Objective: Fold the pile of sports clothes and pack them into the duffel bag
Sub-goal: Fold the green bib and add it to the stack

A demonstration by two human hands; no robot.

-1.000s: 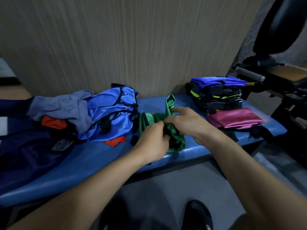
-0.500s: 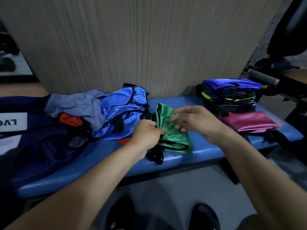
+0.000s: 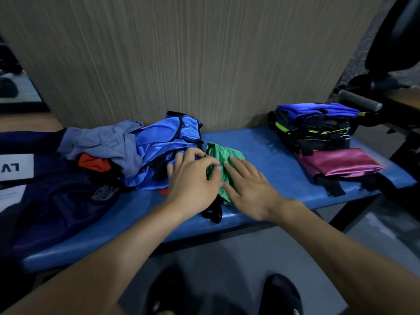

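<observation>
A small green garment [image 3: 223, 155] lies folded on the blue bench [image 3: 261, 151]. My right hand [image 3: 247, 185] lies flat on it with straight fingers. My left hand [image 3: 192, 176] rests on its left edge, fingers spread and slightly bent, also touching the shiny blue garment [image 3: 163, 144]. That blue piece tops an unfolded pile with a grey shirt [image 3: 102, 142] and an orange piece [image 3: 93, 162]. A folded stack [image 3: 316, 126] and a magenta piece [image 3: 341, 162] sit at the right. The navy duffel bag [image 3: 45, 201] lies at the left.
A wood-grain wall panel [image 3: 181, 53] stands right behind the bench. Dark gym equipment with a grey padded bar [image 3: 359, 101] is at the right. A black strap [image 3: 213, 212] hangs at the bench's front edge. My two black shoes [image 3: 281, 296] are on the grey floor below.
Both hands were pinching and folding the green garment; now they lie spread on it, pressing it down on the bench. The view has shifted slightly.
</observation>
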